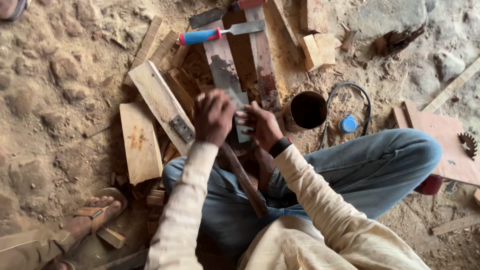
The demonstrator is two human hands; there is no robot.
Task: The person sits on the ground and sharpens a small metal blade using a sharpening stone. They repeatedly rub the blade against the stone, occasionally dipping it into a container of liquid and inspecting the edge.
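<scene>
Cream sleeves and blue-jeaned knees fill the 6 o'clock edge; person sits on the dirt floor (45, 100), hands up at frame centre.

Left hand (213, 116): curled into a closed fist over the top end of a grey metal blade (240, 112), knuckles toward camera. Fingers wrap it fully; fingertips hidden.

Right hand (260, 125): at 3 o'clock of the left, touching the same blade. Fingers (243, 117) half-closed, tips pinching the blade's right edge; the blade sits between those tips and the left fist. Black wristband at the wrist.

Long wooden handle (245, 182) runs from under the hands toward 5 o'clock, across the lap; whether it joins the blade can't be seen.

Around:
- Blue-handled chisel (220, 33) at 12 o'clock, lying on dark planks.
- Rusty tin can (306, 111) at 3 o'clock, upright, just beside the right hand.
- Blue cap (348, 124) beyond the can, inside a black cable loop.
- Pale plank with a metal plate (160, 102) at 9 o'clock.
- Someone else's sandalled foot (97, 212) at 8 o'clock.
</scene>
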